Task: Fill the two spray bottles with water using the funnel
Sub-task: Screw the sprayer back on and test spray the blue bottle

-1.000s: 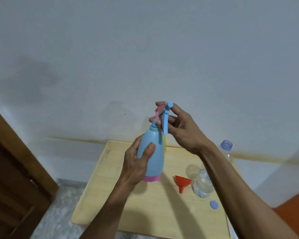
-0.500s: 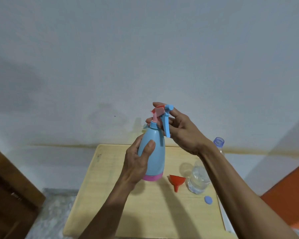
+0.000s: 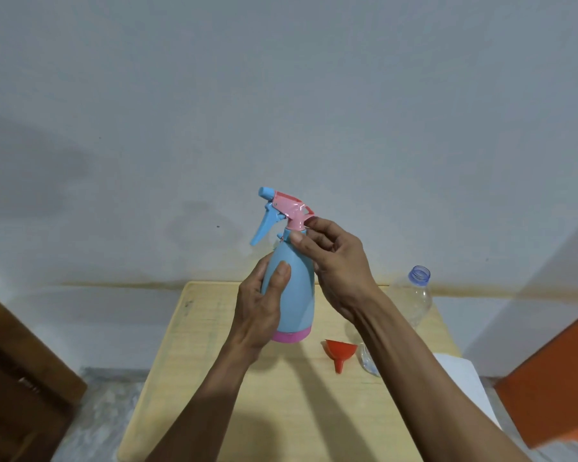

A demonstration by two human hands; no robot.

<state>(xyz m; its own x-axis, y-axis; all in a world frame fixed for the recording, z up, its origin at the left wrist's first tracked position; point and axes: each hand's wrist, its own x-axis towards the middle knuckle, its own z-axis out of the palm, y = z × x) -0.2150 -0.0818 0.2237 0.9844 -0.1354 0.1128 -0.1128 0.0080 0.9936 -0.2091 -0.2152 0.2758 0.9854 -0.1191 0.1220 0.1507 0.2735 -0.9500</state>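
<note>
Dim, flat indoor light; soft arm shadows fall across the pale wooden table [image 3: 194,345], wide-angle bending at edges, slight softness throughout.

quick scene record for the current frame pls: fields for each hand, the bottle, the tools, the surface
left hand: grips the body of the blue spray bottle, held upright above the table
right hand: fingers pinch the collar below the pink spray head
spray head: on the bottle, blue trigger pointing left
red funnel: lying on the table, unused
clear water bottle: standing at the right, uncapped, partly hidden by the right arm
wooden table: pale top
second spray bottle: not in view
</note>
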